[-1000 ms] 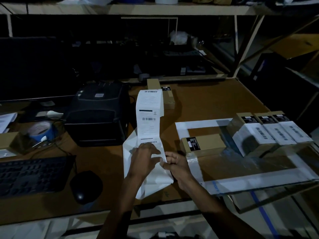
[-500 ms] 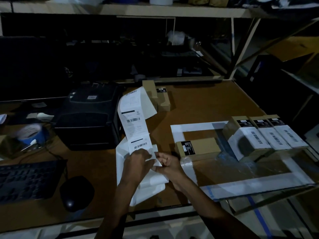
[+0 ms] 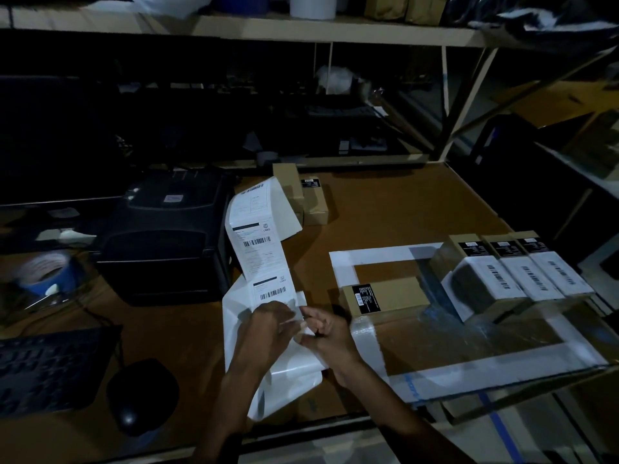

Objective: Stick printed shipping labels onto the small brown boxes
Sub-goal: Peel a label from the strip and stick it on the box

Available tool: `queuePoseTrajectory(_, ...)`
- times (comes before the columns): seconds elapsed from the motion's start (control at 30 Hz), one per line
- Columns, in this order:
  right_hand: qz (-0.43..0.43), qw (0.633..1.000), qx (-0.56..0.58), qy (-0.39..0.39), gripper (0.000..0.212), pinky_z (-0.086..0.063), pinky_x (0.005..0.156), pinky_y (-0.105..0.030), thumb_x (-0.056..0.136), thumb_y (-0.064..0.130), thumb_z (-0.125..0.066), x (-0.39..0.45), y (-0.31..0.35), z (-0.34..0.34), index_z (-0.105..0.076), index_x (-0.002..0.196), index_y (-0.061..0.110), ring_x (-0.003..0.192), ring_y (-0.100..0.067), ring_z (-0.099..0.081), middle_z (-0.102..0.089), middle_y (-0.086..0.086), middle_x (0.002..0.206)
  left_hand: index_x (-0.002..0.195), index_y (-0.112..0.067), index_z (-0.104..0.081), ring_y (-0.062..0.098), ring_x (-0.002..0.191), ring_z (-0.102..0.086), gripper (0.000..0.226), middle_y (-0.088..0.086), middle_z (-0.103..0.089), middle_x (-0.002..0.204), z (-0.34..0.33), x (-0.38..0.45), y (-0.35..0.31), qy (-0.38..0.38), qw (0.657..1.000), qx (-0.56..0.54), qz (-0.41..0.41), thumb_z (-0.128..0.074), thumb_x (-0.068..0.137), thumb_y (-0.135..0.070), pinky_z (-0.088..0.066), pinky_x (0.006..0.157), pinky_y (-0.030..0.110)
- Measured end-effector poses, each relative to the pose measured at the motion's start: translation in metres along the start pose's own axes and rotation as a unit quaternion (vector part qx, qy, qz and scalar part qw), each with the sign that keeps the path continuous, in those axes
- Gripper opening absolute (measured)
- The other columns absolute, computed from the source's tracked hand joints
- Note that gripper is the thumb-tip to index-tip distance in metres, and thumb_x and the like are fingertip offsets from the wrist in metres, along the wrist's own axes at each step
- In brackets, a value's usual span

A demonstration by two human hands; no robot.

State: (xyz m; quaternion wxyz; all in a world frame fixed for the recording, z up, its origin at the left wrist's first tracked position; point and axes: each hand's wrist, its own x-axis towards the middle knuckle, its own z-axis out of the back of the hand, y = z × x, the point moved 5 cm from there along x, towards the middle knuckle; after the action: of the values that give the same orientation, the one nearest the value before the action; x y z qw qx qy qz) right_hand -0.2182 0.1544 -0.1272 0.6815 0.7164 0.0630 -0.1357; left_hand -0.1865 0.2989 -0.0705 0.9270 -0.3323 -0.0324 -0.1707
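Observation:
A long white strip of printed shipping labels (image 3: 258, 249) rises from my hands and curls back towards the printer. My left hand (image 3: 268, 326) pinches the strip's lower end, just below a barcode. My right hand (image 3: 323, 333) grips the same end from the right, fingers closed on the paper. Bare backing paper (image 3: 288, 373) hangs below both hands. A small brown box (image 3: 385, 296) with a black sticker lies unlabelled to the right of my hands. Three brown boxes (image 3: 512, 269) carrying white labels stand in a row at the far right. Two more brown boxes (image 3: 301, 199) sit behind the strip.
A black label printer (image 3: 167, 236) stands left of the strip. Keyboard (image 3: 50, 366) and mouse (image 3: 140, 393) lie at the front left, a blue tape roll (image 3: 47, 272) further left. A white-framed clear sheet (image 3: 469, 356) covers the table's right side. Shelving rises behind.
The label strip has tilted left and its top has curled over. My hands have stayed together on its lower end, working at the paper edge.

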Motion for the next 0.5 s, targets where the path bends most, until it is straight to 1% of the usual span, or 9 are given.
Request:
queuePoseTrajectory(0.03, -0.002, 1.000, 0.000, -0.001, 0.061, -0.055, 0.098, -0.040, 0.079, -0.009, -0.077, 0.0002, -0.0009, -0.0002, -0.063, 0.133, 0.016, 0.116, -0.018, -0.067, -0.073, -0.001, 0.122, 0.111, -0.016, -0.076, 0.019, 0.110, -0.065, 0.028, 0.001, -0.071, 0.121, -0.0012, 0.0000, 0.0019, 0.004, 1.000, -0.007, 0.014, -0.076, 0.087, -0.029, -0.042, 0.092, 0.019)
queuePoseTrajectory(0.1, -0.001, 1.000, -0.004, -0.001, 0.061, -0.056, 0.095, -0.038, 0.079, -0.010, -0.076, -0.0005, -0.0005, -0.0009, -0.063, 0.133, 0.016, 0.111, -0.016, -0.069, -0.074, 0.001, 0.119, 0.114, -0.016, -0.075, 0.017, 0.111, -0.064, 0.031, 0.001, -0.070, 0.123, -0.0019, 0.0005, 0.0024, 0.005, 1.000, -0.004, 0.017, -0.075, 0.088, -0.033, -0.042, 0.094, 0.020)
queuePoseTrajectory(0.2, 0.001, 1.000, -0.006, -0.002, 0.059, -0.058, 0.093, -0.039, 0.081, -0.011, -0.075, -0.0022, 0.0011, -0.0015, -0.064, 0.131, 0.018, 0.107, -0.014, -0.071, -0.074, 0.005, 0.116, 0.109, -0.015, -0.076, 0.018, 0.108, -0.066, 0.025, 0.003, -0.072, 0.119, -0.0008, 0.0010, -0.0026, -0.008, 1.000, 0.011, 0.001, -0.072, 0.090, -0.030, -0.043, 0.093, 0.021)
queuePoseTrajectory(0.27, -0.001, 1.000, 0.001, -0.003, 0.056, -0.059, 0.089, -0.036, 0.082, -0.012, -0.073, -0.0039, 0.0030, -0.0020, -0.065, 0.127, 0.020, 0.104, -0.014, -0.072, -0.075, 0.006, 0.113, 0.104, -0.015, -0.078, 0.018, 0.104, -0.066, 0.019, 0.002, -0.073, 0.115, -0.0003, 0.0010, -0.0033, -0.012, 1.000, 0.011, -0.006, -0.071, 0.092, -0.028, -0.041, 0.090, 0.019)
queuePoseTrajectory(0.33, 0.000, 1.000, 0.006, -0.003, 0.056, -0.059, 0.086, -0.034, 0.082, -0.013, -0.072, -0.0050, 0.0049, -0.0023, -0.065, 0.124, 0.023, 0.103, -0.014, -0.072, -0.076, 0.006, 0.112, 0.098, -0.016, -0.078, 0.017, 0.100, -0.067, 0.015, 0.002, -0.074, 0.109, 0.0000, 0.0010, -0.0028, -0.007, 1.000, 0.013, -0.013, -0.069, 0.093, -0.026, -0.042, 0.089, 0.019)
queuePoseTrajectory(0.43, 0.005, 1.000, 0.011, 0.000, 0.055, -0.059, 0.084, -0.032, 0.082, -0.015, -0.070, -0.0062, 0.0066, -0.0034, -0.065, 0.122, 0.024, 0.104, -0.015, -0.072, -0.076, 0.005, 0.112, 0.093, -0.014, -0.078, 0.020, 0.095, -0.069, 0.012, 0.003, -0.074, 0.104, -0.0021, 0.0015, -0.0010, -0.004, 0.999, 0.039, -0.031, -0.068, 0.093, -0.020, -0.046, 0.086, 0.022)
queuePoseTrajectory(0.5, 0.004, 1.000, 0.012, -0.002, 0.056, -0.059, 0.083, -0.031, 0.082, -0.015, -0.071, -0.0064, 0.0063, -0.0032, -0.065, 0.126, 0.020, 0.105, -0.015, -0.072, -0.075, 0.004, 0.113, 0.093, -0.013, -0.078, 0.022, 0.093, -0.069, 0.011, 0.004, -0.074, 0.102, -0.0037, 0.0017, -0.0002, -0.005, 0.998, 0.051, -0.035, -0.069, 0.092, -0.017, -0.051, 0.086, 0.028)
